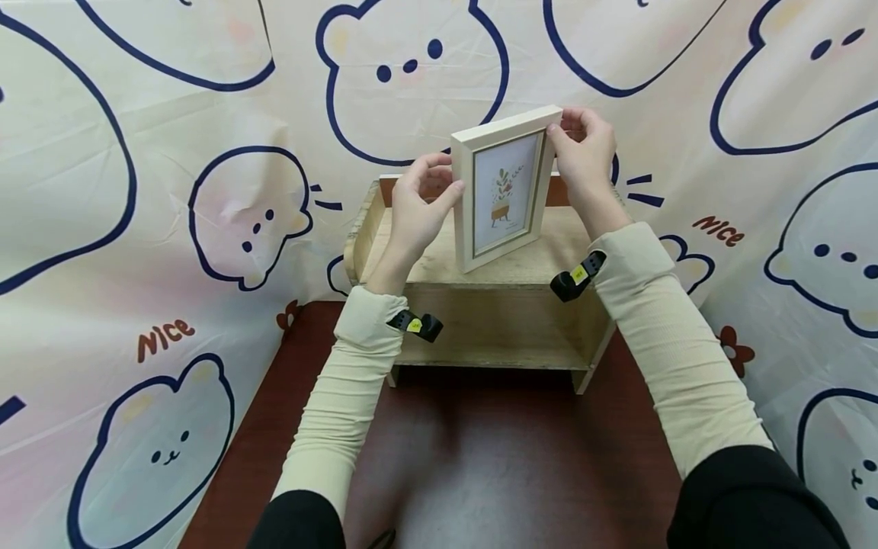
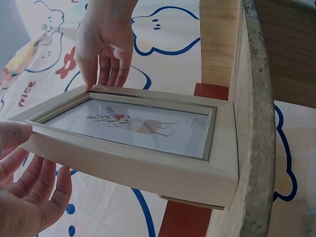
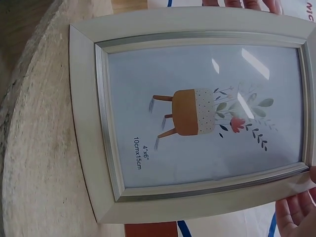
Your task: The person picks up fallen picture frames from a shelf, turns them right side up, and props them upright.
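A cream picture frame (image 1: pixel 463 206) with a plant-pot print (image 3: pixel 187 113) stands upright, turned at an angle, its lower edge at the top board of a small wooden shelf (image 1: pixel 425 255). My left hand (image 1: pixel 421 202) holds the frame's left side, thumb (image 2: pixel 15 134) on the front edge and fingers behind. At the upper right corner my right hand (image 1: pixel 586 149) pinches the frame between thumb and fingers. In the right wrist view the frame fills most of the picture, and only fingertips (image 3: pixel 294 210) of the right hand show.
The shelf has a lower compartment (image 1: pixel 494 324) and raised sides, and stands on a dark red-brown table (image 1: pixel 480 457). Behind and beside it hangs a cloth (image 1: pixel 226 213) printed with bear outlines. Black straps with cameras (image 1: pixel 425 326) sit on both wrists.
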Available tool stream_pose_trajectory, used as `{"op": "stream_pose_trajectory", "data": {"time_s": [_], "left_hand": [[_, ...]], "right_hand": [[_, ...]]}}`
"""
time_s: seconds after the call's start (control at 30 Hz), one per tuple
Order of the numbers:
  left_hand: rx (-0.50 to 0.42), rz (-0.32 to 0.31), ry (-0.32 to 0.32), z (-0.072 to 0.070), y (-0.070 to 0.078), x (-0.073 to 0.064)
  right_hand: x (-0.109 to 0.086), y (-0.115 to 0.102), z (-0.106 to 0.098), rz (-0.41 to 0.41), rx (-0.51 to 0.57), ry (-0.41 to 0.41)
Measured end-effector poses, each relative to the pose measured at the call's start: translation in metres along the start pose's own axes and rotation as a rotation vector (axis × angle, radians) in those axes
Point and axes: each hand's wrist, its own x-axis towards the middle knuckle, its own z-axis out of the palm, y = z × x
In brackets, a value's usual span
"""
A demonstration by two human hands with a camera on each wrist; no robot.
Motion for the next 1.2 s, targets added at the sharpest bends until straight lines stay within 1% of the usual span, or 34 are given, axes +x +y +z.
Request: {"op": "stream_pose_trajectory", "data": {"time_s": [0.07,0.3,0.4,0.5,0.67,0.73,0.8,1.03,1.2], "left_hand": [[-0.002,0.000,-0.001,0.001,-0.003,0.000],[-0.002,0.021,-0.001,0.004,-0.026,0.006],[0.004,0.030,-0.004,0.006,-0.027,0.005],[0.005,0.031,-0.006,0.007,-0.025,0.004],[0.010,0.024,-0.007,0.007,-0.006,-0.003],[0.014,0.029,-0.006,0.007,0.001,-0.006],[0.015,0.035,-0.001,0.007,0.002,-0.006],[0.006,0.041,0.004,0.007,-0.023,0.002],[0.003,0.036,0.003,0.007,-0.027,0.002]], "right_hand": [[0.000,0.000,0.000,0.005,0.005,-0.004],[0.003,0.002,0.001,-0.002,-0.007,0.003],[0.004,0.003,0.002,-0.007,-0.003,0.002],[0.005,0.003,0.002,-0.014,0.004,0.000],[0.005,0.003,0.005,-0.029,0.000,0.008],[0.004,0.003,0.006,-0.021,0.003,0.014],[0.003,0.002,0.006,-0.011,0.002,0.023],[-0.005,0.000,0.008,-0.026,-0.026,0.069],[-0.010,0.001,0.008,0.007,-0.054,0.066]]}}
